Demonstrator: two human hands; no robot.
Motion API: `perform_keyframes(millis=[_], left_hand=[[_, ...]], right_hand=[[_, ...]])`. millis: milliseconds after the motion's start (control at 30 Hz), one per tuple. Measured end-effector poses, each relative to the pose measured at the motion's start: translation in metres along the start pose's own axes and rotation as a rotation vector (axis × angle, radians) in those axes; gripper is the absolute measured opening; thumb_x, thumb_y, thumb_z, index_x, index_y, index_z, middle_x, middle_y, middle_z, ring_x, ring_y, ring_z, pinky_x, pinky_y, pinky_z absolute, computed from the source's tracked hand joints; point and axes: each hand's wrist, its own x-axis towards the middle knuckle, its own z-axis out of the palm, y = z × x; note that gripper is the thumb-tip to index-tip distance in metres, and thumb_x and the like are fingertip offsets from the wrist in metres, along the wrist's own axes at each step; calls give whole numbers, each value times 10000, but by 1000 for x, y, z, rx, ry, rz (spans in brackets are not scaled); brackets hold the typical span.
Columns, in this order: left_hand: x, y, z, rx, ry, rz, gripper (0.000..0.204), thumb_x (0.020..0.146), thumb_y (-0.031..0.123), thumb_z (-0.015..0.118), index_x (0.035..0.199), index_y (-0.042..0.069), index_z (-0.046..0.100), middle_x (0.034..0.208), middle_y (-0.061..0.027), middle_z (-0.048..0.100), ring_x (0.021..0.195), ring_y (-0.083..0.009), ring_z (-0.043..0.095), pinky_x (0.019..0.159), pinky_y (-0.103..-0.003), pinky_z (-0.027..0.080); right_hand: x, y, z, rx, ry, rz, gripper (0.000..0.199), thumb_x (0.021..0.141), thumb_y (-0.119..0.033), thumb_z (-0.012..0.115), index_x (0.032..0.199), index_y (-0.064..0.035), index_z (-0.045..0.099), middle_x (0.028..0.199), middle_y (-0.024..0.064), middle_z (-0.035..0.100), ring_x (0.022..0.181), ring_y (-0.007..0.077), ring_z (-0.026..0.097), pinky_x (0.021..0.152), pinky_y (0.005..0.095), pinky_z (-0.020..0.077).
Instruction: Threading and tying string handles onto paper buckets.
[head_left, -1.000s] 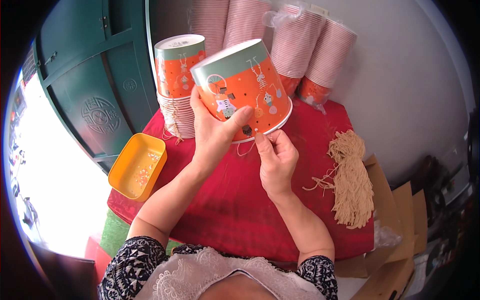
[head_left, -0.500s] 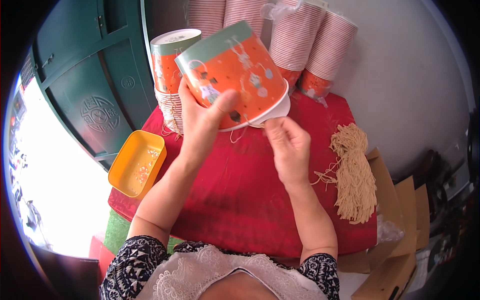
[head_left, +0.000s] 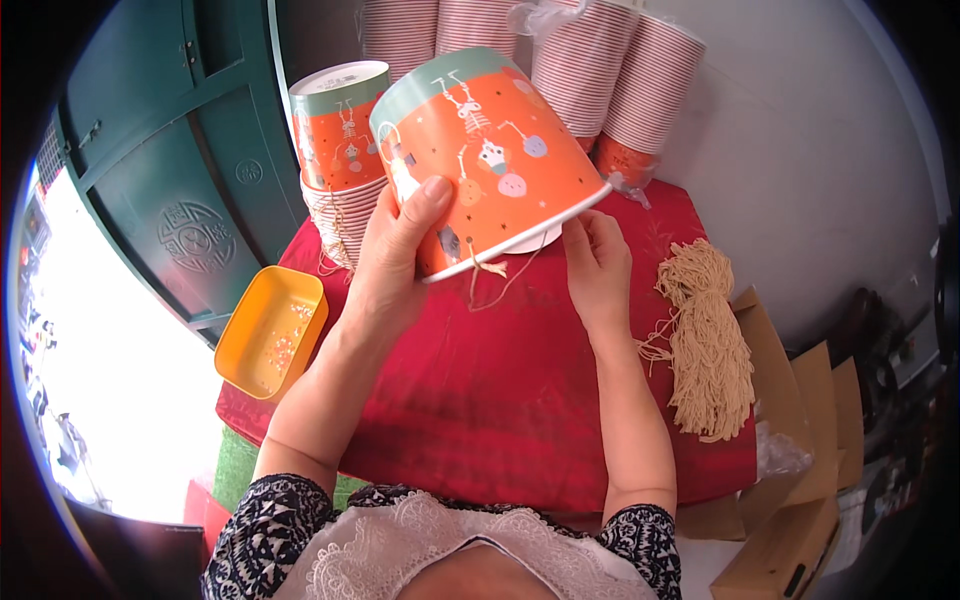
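An orange paper bucket [head_left: 525, 140] with a green band and printed skeleton figures is tilted, its white rim downward. My left hand [head_left: 388, 250] is closed around its left side, thumb on the printed wall. A beige cord [head_left: 488, 270] is tied at the rim and hangs in a thin loop below it. My right hand [head_left: 603, 265] is closed just under the rim's right end; its fingertips are partly hidden, and what they pinch cannot be made out. Behind the rim, a white flap-like piece [head_left: 540, 240] shows beside those fingers.
Upside-down nested buckets [head_left: 340, 150] with cords stand at the back left. Taller wrapped stacks [head_left: 585, 75] line the wall. A yellow tub [head_left: 232, 340] with small scraps sits left, a beige cord bundle [head_left: 708, 345] right, on the red cloth [head_left: 480, 400]. Cardboard boxes [head_left: 775, 545] stand lower right.
The bucket has turned, shifting right, and its skeleton print now faces me more. My right hand has moved right and slightly up along the rim. The tied cord shows more plainly.
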Motion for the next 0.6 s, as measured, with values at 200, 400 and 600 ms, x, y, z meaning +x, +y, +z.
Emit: perform_keyframes(millis=[200,400,600], left_hand=[[-10,-4,14,36,-57,8,749,908,405,686,1425,-11,338,1327,-139,555,1158,-189,614,980,-344,520],[-13,-8,22,-19,-20,-5,793,825,325,805,1367,-21,341,1227,-158,580,1087,-208,640,947,-359,543],[-18,-14,23,63,-21,33,947,780,342,847,1405,-42,248,1286,-174,512,1170,-232,580,978,-373,518]], right_hand=[[-3,4,1,-38,-56,-46,322,939,-298,636,989,19,665,827,161,690,740,294,678,638,372,496],[-7,-1,2,16,72,-155,267,896,-188,655,1060,23,654,895,158,724,865,309,720,703,350,543],[-12,26,7,101,102,-263,361,822,-122,733,1114,38,593,1005,177,688,917,315,702,728,369,543]])
